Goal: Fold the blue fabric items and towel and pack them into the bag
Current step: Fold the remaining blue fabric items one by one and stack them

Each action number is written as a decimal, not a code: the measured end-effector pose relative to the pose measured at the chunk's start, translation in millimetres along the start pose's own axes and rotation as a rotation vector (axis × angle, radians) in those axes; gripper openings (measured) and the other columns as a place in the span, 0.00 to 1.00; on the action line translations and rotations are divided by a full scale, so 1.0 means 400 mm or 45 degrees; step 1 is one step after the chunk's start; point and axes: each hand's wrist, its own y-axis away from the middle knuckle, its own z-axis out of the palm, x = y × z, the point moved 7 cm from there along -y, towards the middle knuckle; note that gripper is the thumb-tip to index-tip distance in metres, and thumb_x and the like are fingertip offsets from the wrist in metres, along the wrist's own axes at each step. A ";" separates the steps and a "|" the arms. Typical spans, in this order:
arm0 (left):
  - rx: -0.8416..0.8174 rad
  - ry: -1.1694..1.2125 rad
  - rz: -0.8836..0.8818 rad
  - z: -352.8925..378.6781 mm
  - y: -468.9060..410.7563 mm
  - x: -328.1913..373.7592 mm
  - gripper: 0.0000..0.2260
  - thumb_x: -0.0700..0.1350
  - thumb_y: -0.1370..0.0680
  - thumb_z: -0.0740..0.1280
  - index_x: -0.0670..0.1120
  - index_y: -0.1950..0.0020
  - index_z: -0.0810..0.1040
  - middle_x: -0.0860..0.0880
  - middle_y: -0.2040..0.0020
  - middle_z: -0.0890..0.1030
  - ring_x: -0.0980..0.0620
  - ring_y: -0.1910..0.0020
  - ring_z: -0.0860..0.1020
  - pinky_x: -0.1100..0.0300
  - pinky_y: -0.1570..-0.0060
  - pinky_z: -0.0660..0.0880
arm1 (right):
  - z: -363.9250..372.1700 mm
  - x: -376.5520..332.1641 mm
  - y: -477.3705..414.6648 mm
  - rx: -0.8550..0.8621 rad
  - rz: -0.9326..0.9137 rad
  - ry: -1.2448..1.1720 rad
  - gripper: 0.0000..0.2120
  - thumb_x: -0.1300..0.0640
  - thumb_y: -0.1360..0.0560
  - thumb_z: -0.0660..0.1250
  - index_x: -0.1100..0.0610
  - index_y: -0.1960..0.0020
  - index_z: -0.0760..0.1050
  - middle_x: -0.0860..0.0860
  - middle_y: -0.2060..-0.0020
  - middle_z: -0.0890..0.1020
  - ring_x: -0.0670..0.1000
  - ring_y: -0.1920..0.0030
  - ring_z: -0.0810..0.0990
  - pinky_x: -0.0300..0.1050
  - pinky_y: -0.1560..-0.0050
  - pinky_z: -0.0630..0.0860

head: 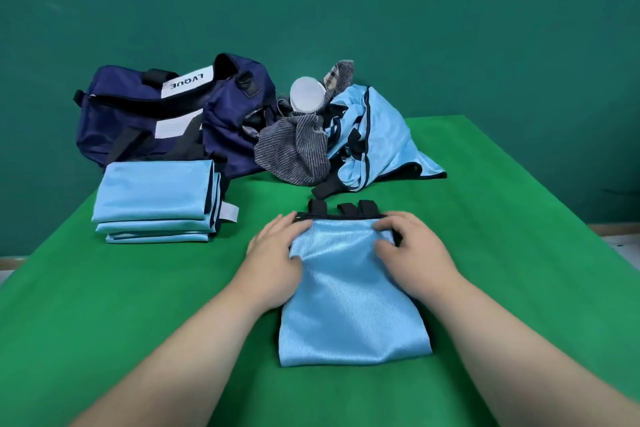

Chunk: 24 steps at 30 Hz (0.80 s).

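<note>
A light blue fabric item (349,305) with black straps at its far edge lies folded on the green table in front of me. My left hand (277,260) rests flat on its upper left part. My right hand (408,253) lies on its upper right part, fingers curled into the cloth near the black edge. A stack of folded light blue items (156,204) sits at the left. An unfolded blue item (377,139) and a grey striped towel (294,149) lie crumpled at the back. The navy duffel bag (166,114) stands at the back left.
A white round object (306,94) sits among the crumpled cloth at the back. The green table (138,322) has its edges at left and right, with a teal wall behind.
</note>
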 end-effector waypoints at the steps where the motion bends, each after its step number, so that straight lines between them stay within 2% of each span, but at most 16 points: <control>1: -0.022 0.009 0.007 -0.001 -0.005 0.005 0.31 0.33 0.25 0.62 0.58 0.26 0.69 0.57 0.24 0.64 0.54 0.23 0.58 0.47 0.23 0.53 | 0.003 0.000 -0.004 -0.038 0.018 0.016 0.13 0.52 0.23 0.67 0.46 0.39 0.77 0.39 0.43 0.74 0.42 0.50 0.74 0.39 0.50 0.67; 4: -0.042 0.027 0.012 -0.010 0.006 0.017 0.30 0.33 0.27 0.63 0.55 0.27 0.71 0.58 0.28 0.70 0.56 0.27 0.65 0.48 0.24 0.56 | 0.003 -0.002 0.005 -0.108 0.024 0.063 0.16 0.51 0.24 0.67 0.44 0.36 0.74 0.38 0.45 0.73 0.42 0.47 0.73 0.40 0.48 0.67; 5: -0.045 0.026 0.013 -0.010 0.021 0.018 0.30 0.33 0.27 0.63 0.55 0.27 0.71 0.60 0.30 0.70 0.56 0.27 0.65 0.49 0.24 0.56 | 0.003 0.000 0.012 -0.125 0.021 0.064 0.16 0.52 0.24 0.68 0.44 0.37 0.74 0.38 0.46 0.73 0.41 0.49 0.73 0.40 0.49 0.68; 7: -0.044 0.054 0.030 -0.011 0.075 0.026 0.30 0.33 0.27 0.64 0.56 0.28 0.72 0.64 0.34 0.69 0.56 0.28 0.66 0.51 0.24 0.57 | -0.007 0.003 0.049 -0.155 0.023 0.038 0.14 0.52 0.25 0.69 0.41 0.40 0.74 0.39 0.50 0.75 0.38 0.61 0.73 0.36 0.58 0.67; 9: -0.041 0.134 0.057 -0.009 0.161 0.037 0.29 0.33 0.28 0.66 0.60 0.32 0.73 0.68 0.36 0.69 0.60 0.31 0.68 0.55 0.24 0.58 | -0.016 0.011 0.113 -0.207 0.008 0.030 0.14 0.52 0.25 0.70 0.40 0.42 0.74 0.38 0.49 0.76 0.34 0.64 0.72 0.30 0.62 0.66; 12: 0.040 0.271 0.039 -0.009 0.306 0.052 0.27 0.34 0.26 0.66 0.66 0.41 0.73 0.70 0.32 0.64 0.74 0.32 0.61 0.74 0.30 0.55 | -0.025 0.008 0.221 -0.283 -0.068 -0.079 0.10 0.53 0.23 0.70 0.41 0.45 0.74 0.37 0.36 0.73 0.32 0.51 0.74 0.30 0.49 0.67; 13: 0.081 0.303 0.030 -0.012 0.343 0.059 0.25 0.35 0.25 0.67 0.66 0.41 0.74 0.70 0.29 0.60 0.75 0.30 0.57 0.75 0.30 0.52 | -0.035 0.000 0.244 -0.271 -0.082 -0.148 0.09 0.54 0.22 0.69 0.41 0.46 0.74 0.37 0.33 0.69 0.32 0.43 0.72 0.31 0.43 0.66; 14: 0.103 0.294 0.053 -0.014 0.368 0.074 0.23 0.37 0.23 0.67 0.66 0.40 0.75 0.70 0.27 0.56 0.73 0.27 0.52 0.71 0.28 0.50 | -0.049 -0.007 0.259 -0.226 -0.096 -0.183 0.08 0.54 0.21 0.68 0.43 0.45 0.74 0.38 0.31 0.66 0.34 0.38 0.69 0.32 0.39 0.62; 16: 0.079 0.098 0.194 -0.016 0.383 0.127 0.18 0.45 0.21 0.64 0.62 0.34 0.73 0.67 0.24 0.51 0.69 0.24 0.43 0.63 0.25 0.44 | -0.076 -0.041 0.272 -0.090 -0.161 -0.117 0.10 0.54 0.20 0.65 0.46 0.39 0.73 0.39 0.29 0.64 0.37 0.35 0.65 0.33 0.35 0.57; 18: -0.041 -0.215 0.345 0.003 0.376 0.177 0.22 0.52 0.20 0.59 0.57 0.26 0.67 0.63 0.21 0.49 0.67 0.24 0.38 0.58 0.24 0.38 | -0.073 -0.095 0.281 -0.066 -0.273 -0.030 0.15 0.57 0.19 0.63 0.51 0.32 0.73 0.43 0.27 0.65 0.41 0.29 0.64 0.31 0.32 0.54; 20: -0.194 -0.543 0.367 0.040 0.369 0.186 0.26 0.56 0.18 0.56 0.54 0.20 0.57 0.58 0.19 0.45 0.62 0.23 0.37 0.52 0.24 0.34 | -0.024 -0.126 0.296 -0.215 -0.379 0.120 0.20 0.57 0.18 0.61 0.55 0.26 0.69 0.49 0.23 0.64 0.46 0.23 0.59 0.32 0.27 0.50; 21: -0.266 -0.648 0.337 0.056 0.372 0.176 0.29 0.59 0.18 0.54 0.53 0.19 0.52 0.56 0.19 0.42 0.59 0.22 0.37 0.49 0.23 0.35 | 0.006 -0.119 0.307 -0.308 -0.398 0.236 0.23 0.54 0.18 0.60 0.55 0.24 0.64 0.50 0.21 0.60 0.47 0.21 0.55 0.37 0.24 0.49; 23: -0.356 -0.725 0.274 0.076 0.389 0.147 0.34 0.67 0.20 0.45 0.52 0.18 0.45 0.57 0.20 0.36 0.57 0.22 0.34 0.47 0.23 0.38 | 0.039 -0.079 0.325 -0.452 -0.399 0.494 0.29 0.46 0.17 0.57 0.53 0.20 0.54 0.49 0.19 0.50 0.46 0.20 0.45 0.48 0.21 0.46; 24: -0.369 -0.738 0.256 0.079 0.398 0.132 0.37 0.69 0.23 0.39 0.52 0.18 0.43 0.58 0.21 0.34 0.58 0.23 0.32 0.46 0.23 0.38 | 0.041 -0.059 0.330 -0.492 -0.407 0.589 0.32 0.43 0.18 0.55 0.52 0.19 0.49 0.48 0.19 0.45 0.45 0.20 0.41 0.50 0.21 0.44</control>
